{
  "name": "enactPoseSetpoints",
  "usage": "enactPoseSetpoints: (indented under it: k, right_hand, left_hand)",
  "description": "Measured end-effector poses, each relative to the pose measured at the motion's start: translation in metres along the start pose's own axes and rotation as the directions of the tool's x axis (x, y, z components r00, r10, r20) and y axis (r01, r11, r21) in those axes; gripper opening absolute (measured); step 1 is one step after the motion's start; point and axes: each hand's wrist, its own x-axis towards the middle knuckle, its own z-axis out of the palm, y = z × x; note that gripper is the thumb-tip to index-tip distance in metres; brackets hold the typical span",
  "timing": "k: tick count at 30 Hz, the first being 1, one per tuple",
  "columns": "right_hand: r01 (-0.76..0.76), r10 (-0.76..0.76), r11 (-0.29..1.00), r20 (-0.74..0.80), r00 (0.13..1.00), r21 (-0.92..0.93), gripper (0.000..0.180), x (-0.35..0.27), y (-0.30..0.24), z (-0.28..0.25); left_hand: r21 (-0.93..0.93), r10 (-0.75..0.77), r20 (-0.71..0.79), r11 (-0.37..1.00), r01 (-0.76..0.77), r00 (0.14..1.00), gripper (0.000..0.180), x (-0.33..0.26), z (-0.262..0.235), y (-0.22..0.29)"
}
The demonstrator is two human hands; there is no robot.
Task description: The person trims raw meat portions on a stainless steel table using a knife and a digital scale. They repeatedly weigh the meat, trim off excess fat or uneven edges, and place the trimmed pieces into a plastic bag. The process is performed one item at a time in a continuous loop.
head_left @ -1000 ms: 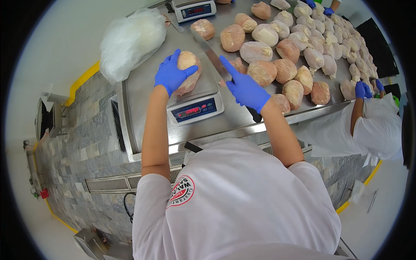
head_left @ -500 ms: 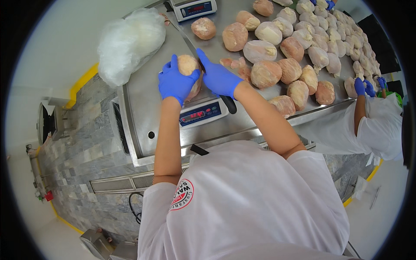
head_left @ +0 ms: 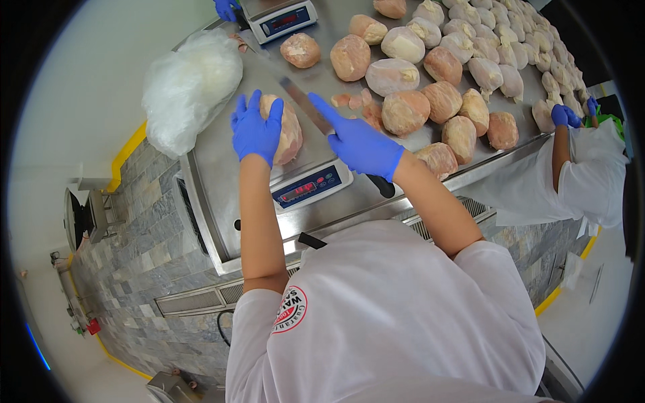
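My left hand (head_left: 257,127), in a blue glove, lies with fingers spread against the side of a pale pink, rounded piece of meat (head_left: 289,138). That piece rests on a small digital scale (head_left: 309,185) with a blue panel and red readout; part of the meat is under my hand. Held in my right hand (head_left: 368,146), also gloved blue, is a knife (head_left: 306,104) with a dark handle. The index finger stretches along its blade, which points up and left, apart from the meat. Small meat trimmings (head_left: 353,101) lie just beyond this hand.
Many rounded meat pieces (head_left: 406,112) cover the steel table (head_left: 222,201) to the right. A clear plastic bag bundle (head_left: 191,87) sits at the left edge. A second scale (head_left: 285,23) stands at the back, beside another person's gloved hand (head_left: 227,9). A co-worker (head_left: 584,181) stands at right.
My left hand has loosened around the meat and shifted to its left side. My right hand and knife have drawn away to the right. Another gloved hand has appeared at the top left.
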Motion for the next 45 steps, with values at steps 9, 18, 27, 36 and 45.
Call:
enactPoseSetpoints:
  k: [9, 18, 27, 36, 45]
  right_hand:
    - [0.016, -0.017, 0.997, -0.018, 1.0, -0.081, 0.079, 0.054, -0.014, 0.025]
    - [-0.055, 0.053, 0.998, 0.047, 0.997, 0.036, 0.08, 0.031, -0.014, 0.028]
    - [0.014, -0.014, 0.999, 0.003, 1.0, -0.04, 0.075, 0.06, -0.006, 0.032]
    - [-0.104, 0.113, 0.991, 0.115, 0.987, -0.083, 0.078, 0.046, -0.009, 0.029]
    - [-0.229, 0.192, 0.954, 0.191, 0.963, 0.196, 0.079, 0.009, 0.011, 0.029]
  left_hand:
    - [-0.107, -0.096, 0.072, 0.989, 0.104, 0.993, 0.061, -0.001, -0.001, 0.016]
    - [-0.048, -0.211, 0.042, 0.976, 0.213, 0.977, 0.062, -0.003, -0.002, 0.024]
    - [-0.056, -0.165, 0.015, 0.985, 0.165, 0.986, 0.069, -0.003, 0.002, 0.02]
    - [0.002, -0.164, 0.022, 0.986, 0.164, 0.986, 0.07, -0.006, -0.005, 0.03]
    - [-0.09, -0.179, 0.0, 0.98, 0.179, 0.984, 0.069, -0.002, 0.005, 0.005]
